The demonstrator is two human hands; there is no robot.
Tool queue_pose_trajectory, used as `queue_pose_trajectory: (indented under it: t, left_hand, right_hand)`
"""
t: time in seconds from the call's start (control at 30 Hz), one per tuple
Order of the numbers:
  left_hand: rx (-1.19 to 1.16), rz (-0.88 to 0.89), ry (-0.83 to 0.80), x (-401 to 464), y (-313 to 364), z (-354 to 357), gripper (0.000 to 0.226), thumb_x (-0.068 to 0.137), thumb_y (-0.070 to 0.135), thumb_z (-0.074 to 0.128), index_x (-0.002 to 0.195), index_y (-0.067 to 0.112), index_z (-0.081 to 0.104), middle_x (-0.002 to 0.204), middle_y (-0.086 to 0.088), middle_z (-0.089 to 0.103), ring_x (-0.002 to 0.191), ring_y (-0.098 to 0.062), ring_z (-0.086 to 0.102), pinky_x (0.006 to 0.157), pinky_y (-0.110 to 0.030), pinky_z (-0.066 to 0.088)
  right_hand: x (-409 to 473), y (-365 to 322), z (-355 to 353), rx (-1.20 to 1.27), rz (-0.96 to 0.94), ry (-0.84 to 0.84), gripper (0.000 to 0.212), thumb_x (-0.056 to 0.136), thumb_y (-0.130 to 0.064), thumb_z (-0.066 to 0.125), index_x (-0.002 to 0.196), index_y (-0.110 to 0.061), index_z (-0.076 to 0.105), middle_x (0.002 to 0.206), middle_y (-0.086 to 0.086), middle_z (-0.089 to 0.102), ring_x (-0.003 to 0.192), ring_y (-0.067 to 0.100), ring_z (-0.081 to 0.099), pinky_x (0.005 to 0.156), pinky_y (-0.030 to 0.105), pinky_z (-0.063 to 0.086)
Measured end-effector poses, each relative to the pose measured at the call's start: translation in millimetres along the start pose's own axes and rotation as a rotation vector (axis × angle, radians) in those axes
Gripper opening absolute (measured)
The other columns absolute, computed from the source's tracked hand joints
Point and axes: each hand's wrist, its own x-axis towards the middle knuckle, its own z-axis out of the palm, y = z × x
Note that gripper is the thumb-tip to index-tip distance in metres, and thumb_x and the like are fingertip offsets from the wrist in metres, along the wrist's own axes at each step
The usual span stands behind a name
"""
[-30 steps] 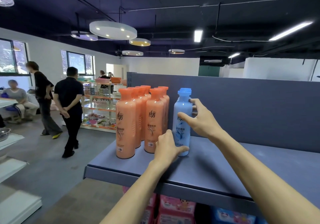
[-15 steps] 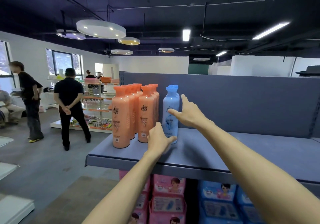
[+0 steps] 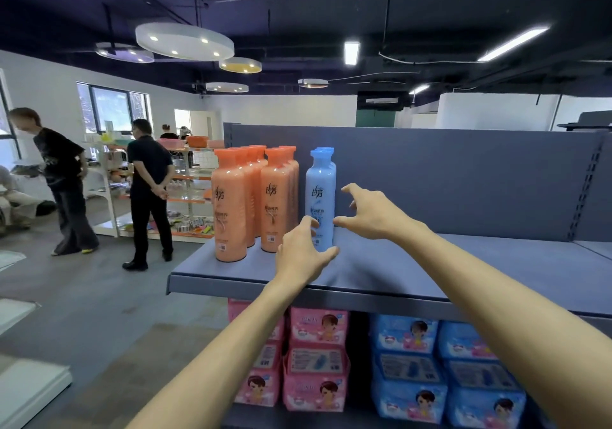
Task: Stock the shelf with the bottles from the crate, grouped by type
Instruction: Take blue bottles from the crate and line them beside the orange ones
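Note:
Two rows of orange bottles (image 3: 230, 206) stand at the left end of the grey top shelf (image 3: 414, 273). Right beside them is a short row of blue bottles, the front blue bottle (image 3: 320, 190) upright on the shelf. My left hand (image 3: 303, 253) cups this bottle's base, thumb on its right side and fingers across its front. My right hand (image 3: 371, 213) hovers just to the right of the bottle with fingers spread; it holds nothing and does not touch the bottle. The crate is not in view.
The shelf's grey back panel (image 3: 447, 180) rises behind the bottles. Pink packs (image 3: 318, 362) and blue packs (image 3: 440, 372) fill the lower shelf. Two people (image 3: 149, 190) stand in the aisle at left, by a display rack (image 3: 188, 196).
My right hand has let go of the blue bottle's upper part and drawn back to the right, fingers spread. My left hand stays at the bottle's base. The view has dropped slightly.

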Motion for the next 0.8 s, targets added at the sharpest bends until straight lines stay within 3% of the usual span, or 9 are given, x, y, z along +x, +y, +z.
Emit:
queue_pose_trajectory:
  t: [0.23, 0.37, 0.57, 0.67, 0.8]
  left_hand:
    - [0.154, 0.066, 0.024, -15, 9, -11, 0.052, 0.076, 0.044, 0.072, 0.119, 0.026, 0.050, 0.114, 0.009, 0.064, 0.100, -0.016, 0.064, 0.080, -0.037, 0.054]
    - [0.210, 0.155, 0.047, -52, 0, -17, 0.043, 0.078, 0.049, 0.067, 0.115, 0.033, 0.052, 0.107, 0.016, 0.063, 0.088, -0.005, 0.062, 0.070, -0.029, 0.050]
    - [-0.117, 0.166, -0.094, -95, 1, -17, 0.036, 0.076, 0.039, 0.077, 0.106, 0.026, 0.061, 0.094, 0.013, 0.066, 0.080, -0.001, 0.065, 0.076, -0.030, 0.056]
    - [-0.085, 0.199, -0.156, -121, -11, 0, 0.035, 0.076, 0.037, 0.079, 0.103, 0.025, 0.061, 0.090, 0.015, 0.067, 0.082, -0.001, 0.063, 0.076, -0.028, 0.054]
    - [-0.010, 0.183, -0.325, -160, -38, 42, 0.037, 0.078, 0.034, 0.078, 0.107, 0.021, 0.059, 0.094, 0.010, 0.066, 0.085, -0.009, 0.063, 0.078, -0.034, 0.054]
  right_hand:
    - [-21, -14, -15, -0.086, -0.032, -0.018, 0.061, 0.091, -0.042, 0.066, 0.143, -0.023, 0.041, 0.124, 0.005, 0.062, 0.105, 0.024, 0.061, 0.090, 0.042, 0.054]
    - [-48, -18, -14, -0.153, -0.077, -0.064, 0.058, 0.090, -0.047, 0.063, 0.141, -0.029, 0.044, 0.128, 0.001, 0.061, 0.108, 0.023, 0.061, 0.092, 0.043, 0.053]
    - [-106, -13, 0, -0.052, -0.119, -0.063, 0.050, 0.089, -0.051, 0.063, 0.134, -0.032, 0.051, 0.120, -0.006, 0.066, 0.101, 0.014, 0.066, 0.090, 0.040, 0.053]
    - [-145, 5, 23, 0.030, -0.086, -0.077, 0.050, 0.087, -0.052, 0.063, 0.133, -0.034, 0.052, 0.114, -0.009, 0.068, 0.096, 0.013, 0.067, 0.089, 0.040, 0.054]
    - [-189, 41, 68, -0.089, -0.007, -0.143, 0.048, 0.089, -0.052, 0.060, 0.133, -0.033, 0.050, 0.115, -0.010, 0.068, 0.107, 0.019, 0.063, 0.088, 0.041, 0.053]
